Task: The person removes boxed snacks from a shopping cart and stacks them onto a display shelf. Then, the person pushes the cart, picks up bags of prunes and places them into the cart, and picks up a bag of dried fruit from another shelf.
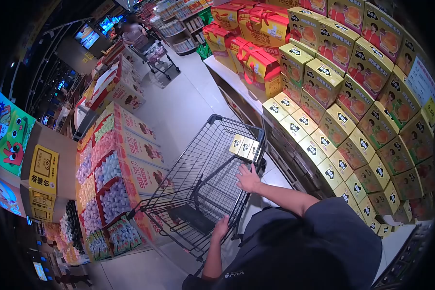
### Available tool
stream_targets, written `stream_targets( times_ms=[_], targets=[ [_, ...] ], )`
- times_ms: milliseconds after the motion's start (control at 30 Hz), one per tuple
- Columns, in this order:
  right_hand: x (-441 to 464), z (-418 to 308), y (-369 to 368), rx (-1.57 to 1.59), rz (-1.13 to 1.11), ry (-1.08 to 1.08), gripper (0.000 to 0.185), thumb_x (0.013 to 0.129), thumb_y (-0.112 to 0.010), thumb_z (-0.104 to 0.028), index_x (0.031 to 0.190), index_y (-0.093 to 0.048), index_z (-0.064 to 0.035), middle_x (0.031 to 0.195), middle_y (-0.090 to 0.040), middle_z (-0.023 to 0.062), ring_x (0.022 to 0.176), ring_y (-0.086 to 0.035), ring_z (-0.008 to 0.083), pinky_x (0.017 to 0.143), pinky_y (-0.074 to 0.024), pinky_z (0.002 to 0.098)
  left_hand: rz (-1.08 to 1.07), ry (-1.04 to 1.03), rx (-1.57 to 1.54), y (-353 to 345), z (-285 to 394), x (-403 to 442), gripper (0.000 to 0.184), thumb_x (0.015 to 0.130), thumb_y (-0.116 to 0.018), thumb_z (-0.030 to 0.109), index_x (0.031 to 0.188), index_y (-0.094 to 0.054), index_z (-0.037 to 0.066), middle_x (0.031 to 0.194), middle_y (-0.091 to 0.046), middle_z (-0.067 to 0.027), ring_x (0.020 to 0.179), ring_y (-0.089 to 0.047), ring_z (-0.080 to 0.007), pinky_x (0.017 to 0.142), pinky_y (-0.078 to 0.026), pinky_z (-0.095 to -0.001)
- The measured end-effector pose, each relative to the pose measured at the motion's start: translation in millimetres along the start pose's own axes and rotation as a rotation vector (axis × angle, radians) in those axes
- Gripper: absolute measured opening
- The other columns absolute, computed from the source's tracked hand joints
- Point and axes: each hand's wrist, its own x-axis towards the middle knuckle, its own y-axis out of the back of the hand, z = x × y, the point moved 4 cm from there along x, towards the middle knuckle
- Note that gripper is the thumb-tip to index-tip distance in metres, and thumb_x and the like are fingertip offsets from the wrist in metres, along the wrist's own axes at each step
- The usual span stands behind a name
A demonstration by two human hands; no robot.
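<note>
A black wire shopping cart (198,166) stands on the aisle floor in front of me. My left hand (221,228) is closed around the cart's near side rim. My right hand (248,179) is over the same side of the basket, fingers spread, holding nothing; whether it touches the rim I cannot tell. Several small yellow boxes (245,146) with black diamond marks sit together in one corner of the basket, just beyond my right hand. The rest of the basket's wire floor shows bare, and a folded panel (193,217) lies at its other end.
Stacked yellow food boxes (343,125) fill the display on my right, with red gift boxes (258,67) farther along. Left of the cart are bins of wrapped candy (104,179) and a price sign (43,164). Another person (133,34) stands with a cart (154,55) up the aisle.
</note>
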Motion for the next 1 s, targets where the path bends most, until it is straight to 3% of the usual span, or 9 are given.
stream_targets(
  times_ms=[67,100,233,300,333,467,600,833,1000],
  targets=[
    [-36.6,-36.1,10.2,0.034,-0.057,0.045,0.056,0.086,-0.055,-0.043,0.131,-0.049,-0.011,0.145,-0.032,0.0194,0.139,-0.023,0.0341,0.105,-0.0209,0.066,0.099,-0.118,-0.11,33.6,26.9,-49.6,0.047,0.085,-0.065,0.037,0.115,-0.063,0.001,0.097,-0.068,-0.0177,0.09,-0.065,-0.0241,0.08,-0.049,-0.0345],
    [-54.8,-44.5,18.5,0.033,-0.062,0.051,0.056,0.086,-0.055,-0.043,0.131,-0.049,-0.011,0.145,-0.032,0.0194,0.139,-0.023,0.0341,0.105,-0.0209,0.066,0.207,-0.135,-0.13,57.5,32.7,-76.5,0.043,0.083,-0.069,0.034,0.111,-0.065,0.001,0.087,-0.068,-0.0166,0.083,-0.066,-0.0242,0.075,-0.05,-0.0345],
    [-111.0,-52.3,27.3,0.253,-0.134,0.022,0.061,0.088,-0.052,-0.048,0.139,-0.041,-0.0167,0.148,-0.028,0.021,0.14,-0.018,0.0389,0.104,-0.0221,0.0658,0.629,-0.161,0.059,95.9,-6.7,-146.2,0.033,0.079,-0.066,0.019,0.11,-0.064,0.007,0.109,-0.063,-0.0151,0.101,-0.062,-0.0288,0.088,-0.048,-0.0355],
    [-120.1,-50.6,4.5,0.51,-0.386,-0.012,0.063,0.09,-0.046,-0.054,0.14,-0.04,-0.0169,0.147,-0.03,0.0219,0.14,-0.018,0.0389,0.107,-0.0251,0.0594,0.63,-0.169,0.795,83.0,26.4,-176.7,0.033,0.078,-0.058,0.008,0.11,-0.063,0.009,0.133,-0.049,-0.0123,0.117,-0.052,-0.0313,0.098,-0.042,-0.0377],
    [-125.5,-51.9,-19.3,0.542,-0.439,0.066,0.067,0.09,-0.041,-0.059,0.141,-0.038,-0.015,0.146,-0.032,0.0224,0.138,-0.025,0.04,0.109,-0.0282,0.0495,0.745,-0.214,0.785,71.0,12.4,-175.8,0.03,0.079,-0.051,0.0,0.105,-0.064,0.008,0.142,-0.038,-0.0103,0.125,-0.045,-0.0323,0.103,-0.037,-0.0387],
    [-163.5,-70.7,-33.7,0.888,-0.436,0.015,0.074,0.091,-0.044,-0.057,0.142,-0.034,-0.0042,0.142,-0.035,0.0262,0.132,-0.036,0.0387,0.108,-0.0315,0.0404,0.64,-0.266,0.233,66.1,-18.0,-169.0,0.023,0.078,-0.045,-0.005,0.094,-0.061,0.0,0.147,-0.033,-0.0149,0.126,-0.043,-0.0364,0.103,-0.037,-0.0399],
    [-177.1,-73.0,-31.1,1.119,-0.219,-0.247,0.078,0.09,-0.052,-0.048,0.144,-0.024,0.0014,0.14,-0.038,0.0279,0.129,-0.041,0.0378,0.107,-0.0332,0.0393,0.699,-0.198,0.274,52.3,-4.2,-180.0,0.023,0.078,-0.047,-0.002,0.096,-0.062,0.0,0.145,-0.035,-0.0169,0.124,-0.044,-0.038,0.102,-0.038,-0.0414],
    [-171.0,-107.8,-25.9,1.105,-0.174,-0.11,0.084,0.09,-0.054,-0.048,0.145,-0.018,0.004,0.145,-0.03,0.0291,0.135,-0.033,0.0374,0.109,-0.0309,0.0373,0.748,-0.137,0.282,13.4,27.6,-193.7,0.022,0.078,-0.053,0.004,0.097,-0.063,0.002,0.14,-0.04,-0.0174,0.13,-0.036,-0.038,0.106,-0.033,-0.044],
    [-197.6,-141.7,-18.3,0.787,-0.321,-0.216,0.07,0.09,-0.047,-0.04,0.142,-0.029,0.003,0.147,0.017,0.0358,0.115,-0.052,0.0463,0.102,-0.0403,0.0428,0.765,-0.19,0.171,-21.6,35.0,-195.6,0.026,0.078,-0.057,0.01,0.103,-0.062,0.003,0.142,-0.037,-0.0198,0.133,-0.03,-0.0432,0.11,-0.025,-0.0484]
  ],
)
